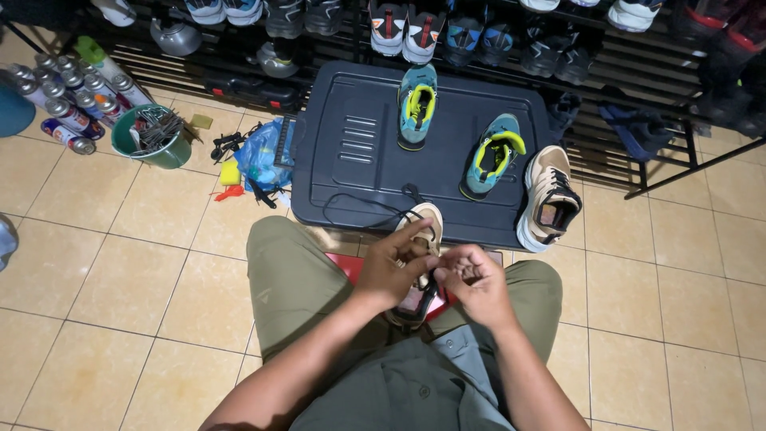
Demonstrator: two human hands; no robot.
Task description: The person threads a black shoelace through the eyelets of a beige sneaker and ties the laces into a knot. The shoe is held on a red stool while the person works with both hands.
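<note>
Beige shoe (425,217) lay in the seated person's lap, toe pointing away toward the dark plastic lid (351,136), and both hands worked over its tongue and eyelets.

Left to right, the scene read as follows. Spray cans (68,100) were clustered on the tiled floor beside a green bucket (136,148) of metal tools. A blue plastic bag (259,156) and a yellow sponge (230,172) lay against the lid's left edge. On the lid stood two teal shoes (418,108) with yellow linings, and a loose black lace (359,209) trailed across its near edge toward the lap. The matching beige shoe (549,199) rested on its side at the lid's right corner.

The left hand (395,267) was curled over the shoe, thumb and forefinger closed on the upper near the eyelets. The right hand (472,279) had its fingers bent inward, fingertips pressed together in a pinch; whether they held the lace tip could not be told.

In judgement, the lacing would go best with the shoe braced firmly by the left hand, the lace kept flat and untwisted, and both ends drawn to equal length at each eyelet pair.
</note>
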